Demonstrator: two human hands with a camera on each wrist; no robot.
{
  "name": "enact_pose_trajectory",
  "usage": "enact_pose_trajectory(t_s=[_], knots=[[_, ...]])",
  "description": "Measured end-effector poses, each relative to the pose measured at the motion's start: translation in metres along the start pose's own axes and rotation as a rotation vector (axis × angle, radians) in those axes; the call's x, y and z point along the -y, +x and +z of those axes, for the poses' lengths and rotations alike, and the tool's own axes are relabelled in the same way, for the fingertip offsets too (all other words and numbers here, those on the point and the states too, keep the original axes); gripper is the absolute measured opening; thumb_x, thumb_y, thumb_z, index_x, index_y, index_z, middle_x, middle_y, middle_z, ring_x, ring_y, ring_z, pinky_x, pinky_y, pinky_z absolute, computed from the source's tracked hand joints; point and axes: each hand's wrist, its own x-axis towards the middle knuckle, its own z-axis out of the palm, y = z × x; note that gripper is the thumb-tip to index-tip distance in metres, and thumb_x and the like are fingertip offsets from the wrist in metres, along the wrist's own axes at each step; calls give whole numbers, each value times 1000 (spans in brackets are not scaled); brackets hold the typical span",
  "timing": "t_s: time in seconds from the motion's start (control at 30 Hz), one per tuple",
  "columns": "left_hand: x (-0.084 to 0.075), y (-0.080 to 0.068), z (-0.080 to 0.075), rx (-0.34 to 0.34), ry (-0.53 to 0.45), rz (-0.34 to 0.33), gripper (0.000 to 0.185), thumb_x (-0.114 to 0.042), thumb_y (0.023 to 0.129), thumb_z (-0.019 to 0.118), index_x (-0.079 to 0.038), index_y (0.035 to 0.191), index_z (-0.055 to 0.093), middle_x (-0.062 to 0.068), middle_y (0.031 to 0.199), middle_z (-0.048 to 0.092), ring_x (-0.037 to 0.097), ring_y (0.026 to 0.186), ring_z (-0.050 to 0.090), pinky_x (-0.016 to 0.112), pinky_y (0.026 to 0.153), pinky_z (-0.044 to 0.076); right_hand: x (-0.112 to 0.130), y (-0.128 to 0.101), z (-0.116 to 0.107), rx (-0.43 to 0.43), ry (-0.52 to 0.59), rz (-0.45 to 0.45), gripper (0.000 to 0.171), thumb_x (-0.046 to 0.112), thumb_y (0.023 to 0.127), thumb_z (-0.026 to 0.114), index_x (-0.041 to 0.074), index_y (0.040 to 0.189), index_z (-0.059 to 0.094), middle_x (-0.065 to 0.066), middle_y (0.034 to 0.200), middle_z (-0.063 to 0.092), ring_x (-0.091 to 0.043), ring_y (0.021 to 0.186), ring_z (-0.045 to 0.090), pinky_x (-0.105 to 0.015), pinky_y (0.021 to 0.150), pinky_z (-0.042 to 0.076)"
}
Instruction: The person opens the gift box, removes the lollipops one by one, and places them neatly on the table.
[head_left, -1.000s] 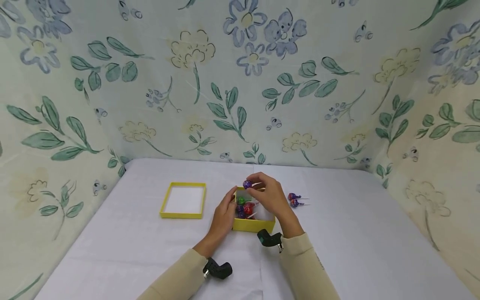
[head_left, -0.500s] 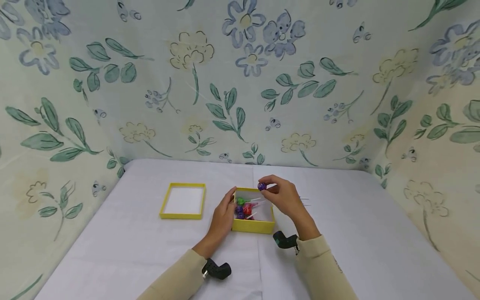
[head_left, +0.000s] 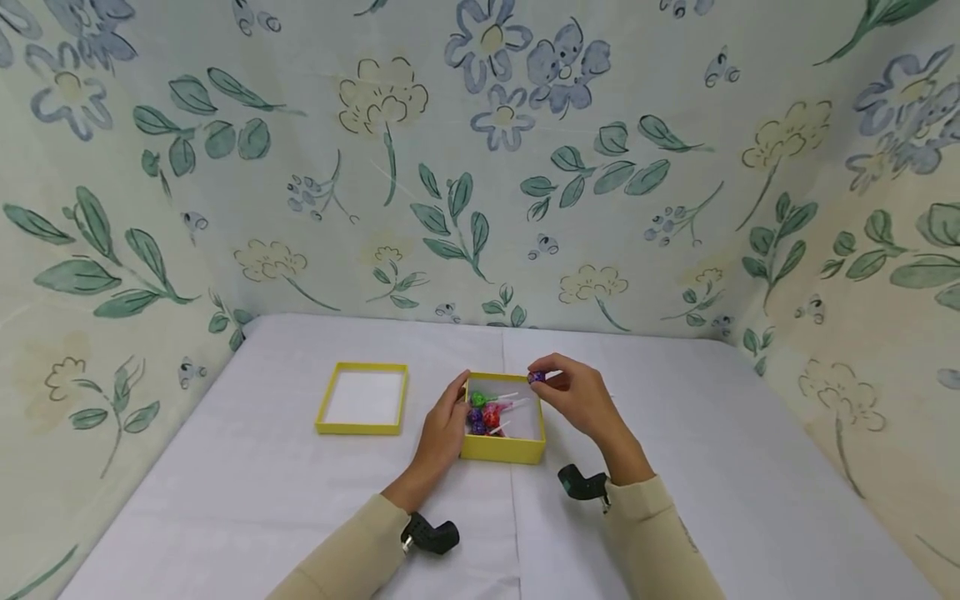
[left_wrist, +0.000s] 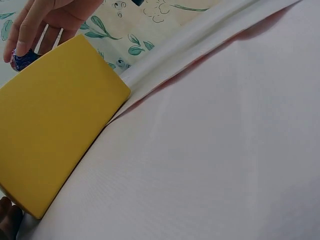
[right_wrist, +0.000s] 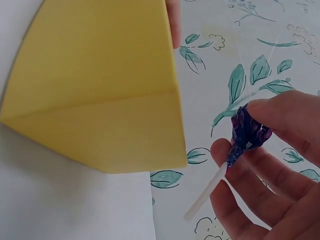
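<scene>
My right hand (head_left: 576, 398) pinches a purple-wrapped lollipop (right_wrist: 246, 129) between thumb and fingers, above the right rim of an open yellow box (head_left: 502, 451). In the right wrist view its white stick points down and left, beside the box's yellow wall. My left hand (head_left: 442, 427) holds the box by its left side. Inside the box, along the left, lie a green lollipop (head_left: 477, 400), a red one (head_left: 492, 414) and purple ones (head_left: 477, 422), with white sticks pointing right.
A yellow-rimmed box lid (head_left: 359, 430) lies with its white inside up, left of the box. Behind my right hand, lollipops on the white tablecloth (head_left: 720, 467) are mostly hidden. A floral cloth (head_left: 465, 150) hangs behind the table.
My right hand has moved right with the purple lollipop, from over the middle of the box to its right rim. It now covers the lollipops on the table. The left hand stays at the box.
</scene>
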Motion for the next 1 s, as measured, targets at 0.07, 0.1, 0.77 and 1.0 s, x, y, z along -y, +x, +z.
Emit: enact_pose_trajectory(t_s=[0.07,0.1,0.77,1.0], knots=[[0,0,0,-6,1,-2,51,-16,101,37,-28,150,35,1,152,38,21,137,38,41,113,30,-1,-2,-1,-9,-8,7,24,17,88,70,18,111,66,-1,109,66,-20,91,66,-36,78,58],[-1,0,0,-9,1,-6,51,-16,101,37,-28,150,35,1,152,38,21,137,38,41,113,30,-1,-2,-2,-14,-18,14,24,18,88,71,17,112,66,-2,109,66,-20,91,66,-36,78,58],[0,2,1,-9,8,-19,51,-15,100,37,-26,150,35,1,153,36,22,138,36,42,114,28,-23,-14,-16,-81,-75,60,33,19,88,71,9,119,65,-7,109,67,-23,93,66,-34,73,59],[0,1,0,-11,9,-19,51,-16,100,37,-28,150,35,1,152,36,23,137,37,42,113,29,-29,-16,-24,-102,-119,111,34,19,89,69,11,122,64,-8,114,65,-27,101,64,-39,78,58]])
